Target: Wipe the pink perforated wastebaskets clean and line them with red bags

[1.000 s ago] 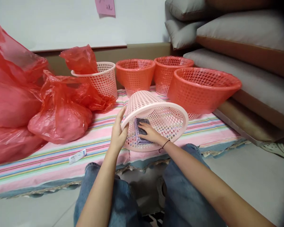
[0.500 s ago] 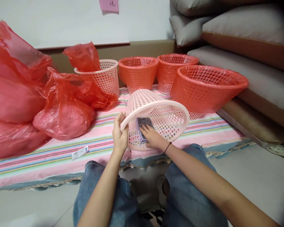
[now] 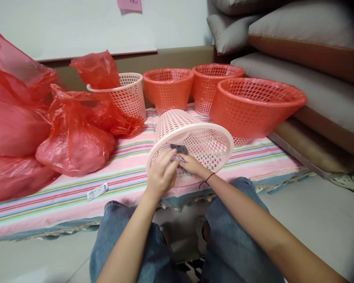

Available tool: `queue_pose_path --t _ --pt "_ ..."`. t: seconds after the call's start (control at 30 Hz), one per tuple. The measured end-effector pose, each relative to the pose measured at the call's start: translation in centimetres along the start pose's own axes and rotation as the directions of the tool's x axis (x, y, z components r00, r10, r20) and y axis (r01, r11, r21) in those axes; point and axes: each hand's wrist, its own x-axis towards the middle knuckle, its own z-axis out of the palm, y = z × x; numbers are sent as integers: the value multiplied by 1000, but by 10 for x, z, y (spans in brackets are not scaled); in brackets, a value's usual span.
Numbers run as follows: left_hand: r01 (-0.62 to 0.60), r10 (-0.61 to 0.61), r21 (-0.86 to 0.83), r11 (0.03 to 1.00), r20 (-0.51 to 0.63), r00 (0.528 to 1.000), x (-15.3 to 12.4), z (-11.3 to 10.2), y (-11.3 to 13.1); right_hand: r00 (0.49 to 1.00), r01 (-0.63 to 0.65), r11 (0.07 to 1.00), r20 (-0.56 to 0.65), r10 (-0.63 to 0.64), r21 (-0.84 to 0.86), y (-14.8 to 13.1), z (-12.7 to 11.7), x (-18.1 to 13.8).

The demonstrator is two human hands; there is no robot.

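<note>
View from the head camera, looking down over your knees. The pink lattice basket (image 3: 177, 118) lies tipped on its side on the striped mat (image 3: 126, 173), its mouth turned toward you and its base pointing away. A dark cloth pad (image 3: 179, 149) rests against the lower inside wall, just behind the rim.

Handling: the basket is thin perforated plastic, so judge it light, springy and prone to roll or skate on the mat. The thickened rim is the firmest place to take hold, since the lattice wall would flex under a squeeze. The cloth pad looks soft and limp, with little slip. An edge or corner offers the surest pinch, and its fibres may snag in the holes.

Pose: your right hand (image 3: 191, 165) reaches through the mouth, wrist low over the rim, fingers laid on the pad. Your left hand (image 3: 161, 177) sits at the near rim, knuckles up, its fingers curled inward to meet the pad's near edge. Both hands touch the cloth, but it cannot be told whether either is pinching it or only pressing. Neither hand grips the rim.

Surroundings: three orange-lined baskets (image 3: 256, 106) stand behind, and red plastic bags (image 3: 73, 133) are heaped to the left.
</note>
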Motion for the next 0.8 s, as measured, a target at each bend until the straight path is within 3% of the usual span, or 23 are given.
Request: queue_pose_path --t 0.07,0.13,0.17,0.23,0.3,0.33,0.37,0.47,0.57,0.8 --pt "-28 34 -42 999 137 990 -6 13 10 999 -6 997 -37 8 77 8 1 2" --pt "108 -101 -10 994 285 953 -15 26 18 998 -10 993 -66 18 118 14 2 3" --pt "226 -220 29 974 364 905 -21 33 20 997 -11 991 -76 22 136 16 2 4" --pt "489 -467 94 867 492 735 -32 43 20 997 -15 990 -69 25 139 14 0 3" --pt "684 -598 67 726 554 580 -42 50 17 999 -14 995 -36 18 100 9 -4 1" --pt "737 -618 25 675 565 547 -45 53 15 1000 -7 997 -11 7 73 5 -7 0" --pt "765 -622 -22 644 567 540 -48 56 13 1000 8 999 19 -8 44 2 -9 -2" --pt "766 -606 -108 633 547 578 -52 65 6 992 72 997 100 -73 9 -6 -13 -5" --pt "767 -611 -167 619 511 604 -51 72 1 990 99 995 101 -98 -6 -7 -11 -8" --pt "803 -675 -199 561 451 584 -35 62 0 996 -89 969 -33 84 -232 0 1 -5"
